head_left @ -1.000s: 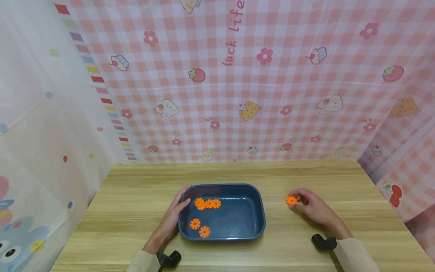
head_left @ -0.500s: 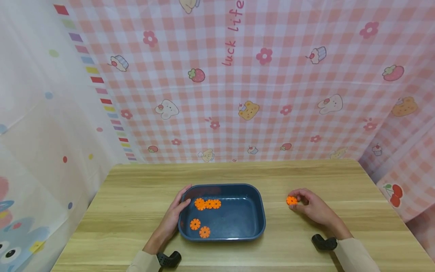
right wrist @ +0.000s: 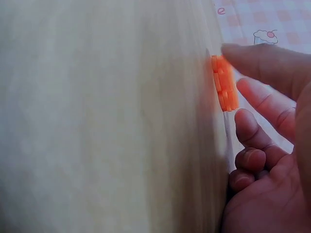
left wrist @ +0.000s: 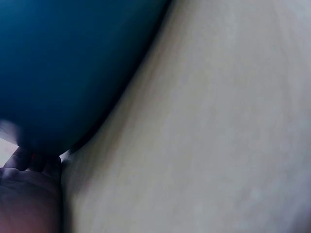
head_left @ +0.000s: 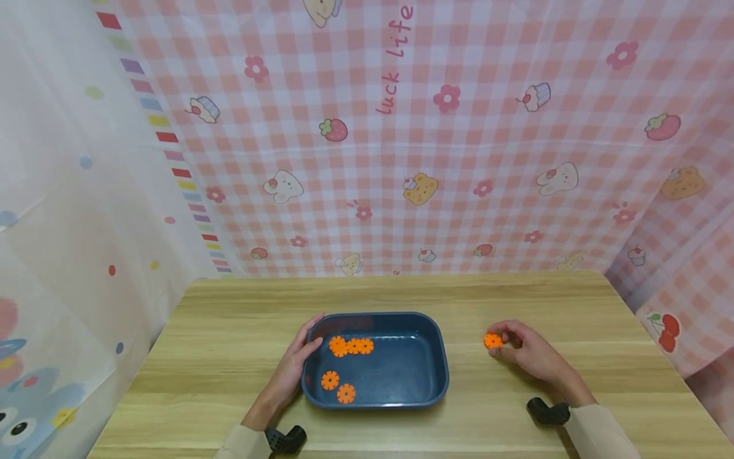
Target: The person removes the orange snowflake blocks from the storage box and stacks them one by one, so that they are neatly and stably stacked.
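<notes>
A dark blue rectangular tray [head_left: 395, 376] sits on the table. My left hand [head_left: 288, 368] grips its left side, with the thumb over the rim and the fingers along the outer wall; the left wrist view catches only part of that hand below the tray's blue wall [left wrist: 58, 63]. Several orange notched discs [head_left: 346, 393] lie in the tray's left half, some of them overlapping. To the right of the tray, my right hand [head_left: 530, 352] holds a small stack of orange notched discs [right wrist: 226, 85] at the table surface, thumb and fingertips about its edges.
The wood-grain table [head_left: 413, 290] ends at a pink checked curtain [head_left: 378, 146] behind it. A white dotted curtain [head_left: 115, 210] hangs on the left. Each wrist wears a black device [head_left: 547, 411].
</notes>
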A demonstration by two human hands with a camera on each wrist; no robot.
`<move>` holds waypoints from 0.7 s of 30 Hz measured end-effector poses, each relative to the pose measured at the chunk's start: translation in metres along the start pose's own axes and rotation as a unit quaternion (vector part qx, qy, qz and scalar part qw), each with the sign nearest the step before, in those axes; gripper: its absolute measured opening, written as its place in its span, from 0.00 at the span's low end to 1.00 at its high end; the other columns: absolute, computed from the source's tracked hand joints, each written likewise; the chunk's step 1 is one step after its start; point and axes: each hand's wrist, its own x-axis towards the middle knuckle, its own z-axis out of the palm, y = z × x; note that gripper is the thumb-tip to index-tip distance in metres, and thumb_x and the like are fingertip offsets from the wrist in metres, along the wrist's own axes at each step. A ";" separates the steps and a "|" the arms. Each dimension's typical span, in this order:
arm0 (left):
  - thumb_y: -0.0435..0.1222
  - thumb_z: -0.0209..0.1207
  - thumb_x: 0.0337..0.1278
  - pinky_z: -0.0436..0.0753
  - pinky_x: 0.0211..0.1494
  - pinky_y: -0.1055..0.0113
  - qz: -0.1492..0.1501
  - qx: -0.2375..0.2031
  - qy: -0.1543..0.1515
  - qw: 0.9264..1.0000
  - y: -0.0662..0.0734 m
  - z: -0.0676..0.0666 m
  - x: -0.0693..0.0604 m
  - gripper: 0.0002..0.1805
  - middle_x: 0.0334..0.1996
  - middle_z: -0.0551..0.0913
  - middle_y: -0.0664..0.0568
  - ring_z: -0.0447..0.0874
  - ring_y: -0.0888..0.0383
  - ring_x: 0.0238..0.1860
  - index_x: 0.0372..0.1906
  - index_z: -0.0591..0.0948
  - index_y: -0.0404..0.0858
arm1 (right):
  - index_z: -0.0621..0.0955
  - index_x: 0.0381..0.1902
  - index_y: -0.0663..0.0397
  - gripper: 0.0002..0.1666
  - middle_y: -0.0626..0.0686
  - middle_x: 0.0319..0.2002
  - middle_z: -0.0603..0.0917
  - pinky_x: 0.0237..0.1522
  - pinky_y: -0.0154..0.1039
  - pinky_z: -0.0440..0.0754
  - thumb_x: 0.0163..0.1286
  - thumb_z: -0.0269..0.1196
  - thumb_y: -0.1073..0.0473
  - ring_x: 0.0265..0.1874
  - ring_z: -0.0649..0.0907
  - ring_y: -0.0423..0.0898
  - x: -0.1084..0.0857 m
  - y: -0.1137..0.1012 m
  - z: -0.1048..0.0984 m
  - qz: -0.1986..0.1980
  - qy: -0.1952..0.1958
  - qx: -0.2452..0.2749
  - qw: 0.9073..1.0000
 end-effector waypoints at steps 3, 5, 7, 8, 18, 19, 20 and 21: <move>0.43 0.46 0.76 0.53 0.76 0.50 -0.001 0.002 -0.002 1.000 0.000 0.000 0.000 0.31 0.78 0.50 0.55 0.50 0.51 0.76 0.78 0.56 0.50 | 0.79 0.53 0.59 0.23 0.55 0.39 0.74 0.39 0.33 0.67 0.63 0.70 0.57 0.38 0.71 0.44 0.000 -0.001 -0.001 0.003 0.000 0.013 1.000; 0.44 0.46 0.76 0.56 0.75 0.51 -0.001 0.002 -0.005 1.000 0.000 -0.001 0.000 0.31 0.78 0.50 0.54 0.51 0.50 0.76 0.78 0.55 0.49 | 0.79 0.54 0.60 0.23 0.56 0.39 0.74 0.38 0.33 0.68 0.63 0.70 0.58 0.36 0.71 0.43 0.000 -0.001 -0.001 0.004 -0.002 0.020 1.000; 0.43 0.46 0.76 0.59 0.74 0.54 0.000 0.004 -0.007 1.000 0.000 -0.001 0.000 0.31 0.78 0.50 0.54 0.51 0.49 0.76 0.78 0.55 0.49 | 0.78 0.55 0.61 0.24 0.56 0.38 0.74 0.36 0.34 0.68 0.64 0.69 0.58 0.34 0.71 0.43 0.000 -0.002 -0.003 0.007 -0.003 0.029 1.000; 0.43 0.46 0.76 0.60 0.74 0.56 0.001 0.005 -0.008 1.000 0.000 -0.001 0.000 0.31 0.78 0.50 0.53 0.51 0.49 0.76 0.79 0.55 0.48 | 0.78 0.55 0.62 0.24 0.56 0.38 0.74 0.35 0.34 0.68 0.64 0.69 0.58 0.34 0.71 0.43 0.000 -0.002 -0.003 0.009 -0.003 0.033 0.999; 0.46 0.48 0.75 0.67 0.67 0.70 0.006 -0.001 -0.012 1.000 0.000 -0.001 0.000 0.33 0.78 0.50 0.53 0.52 0.50 0.76 0.79 0.55 0.49 | 0.77 0.58 0.60 0.24 0.54 0.35 0.72 0.31 0.35 0.69 0.67 0.66 0.58 0.31 0.70 0.43 0.010 -0.015 -0.006 -0.002 -0.014 0.007 1.000; 0.45 0.48 0.75 0.66 0.67 0.70 0.007 -0.001 -0.010 1.000 0.000 -0.001 0.000 0.32 0.78 0.50 0.53 0.52 0.50 0.76 0.78 0.56 0.49 | 0.77 0.59 0.60 0.24 0.54 0.35 0.72 0.30 0.35 0.69 0.68 0.66 0.58 0.31 0.70 0.43 0.012 -0.018 -0.006 -0.007 -0.015 0.005 1.000; 0.45 0.48 0.75 0.66 0.68 0.68 0.006 -0.001 -0.008 1.000 0.000 -0.001 0.000 0.32 0.78 0.51 0.54 0.52 0.51 0.76 0.78 0.56 0.50 | 0.76 0.59 0.60 0.24 0.54 0.35 0.72 0.30 0.35 0.70 0.68 0.66 0.58 0.31 0.71 0.43 0.014 -0.022 -0.006 -0.013 -0.019 0.005 1.000; 0.45 0.48 0.74 0.65 0.70 0.66 0.006 -0.002 -0.007 1.000 0.000 -0.001 0.000 0.32 0.78 0.51 0.55 0.52 0.51 0.76 0.78 0.57 0.50 | 0.76 0.59 0.60 0.23 0.54 0.35 0.72 0.30 0.35 0.70 0.69 0.65 0.58 0.30 0.71 0.43 0.017 -0.026 -0.005 -0.019 -0.020 0.006 1.000</move>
